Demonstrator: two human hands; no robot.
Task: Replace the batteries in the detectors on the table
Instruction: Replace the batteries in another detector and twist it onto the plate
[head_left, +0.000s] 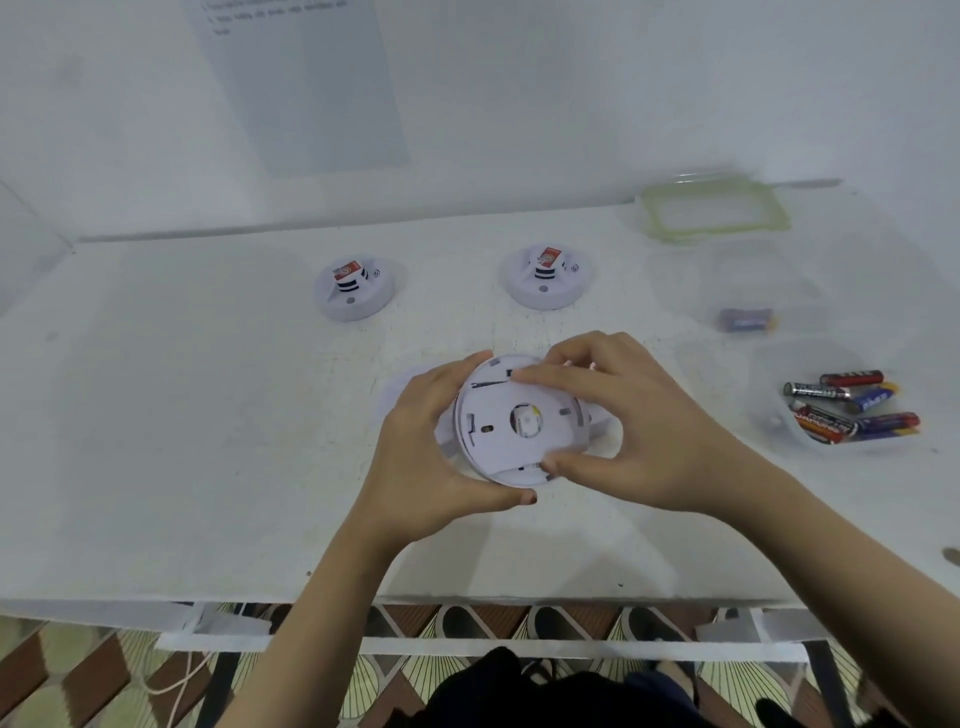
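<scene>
I hold a round white detector (511, 431) upside down above the middle of the white table (182, 441), its flat back plate facing me. My left hand (421, 462) grips its left rim. My right hand (623, 431) clasps the right side, with fingers on the top edge and thumb on the bottom edge. Two more white detectors stand upright farther back, one at the left (355, 290) and one at the right (548, 278), each with a red label on top. A pile of several batteries (852, 408) lies at the right. A single battery (747, 319) lies apart behind it.
A clear box lid with a green rim (717, 210) lies at the back right corner. A sheet of paper (301, 83) hangs on the white wall behind. The table's front edge runs just below my forearms, with patterned floor beneath.
</scene>
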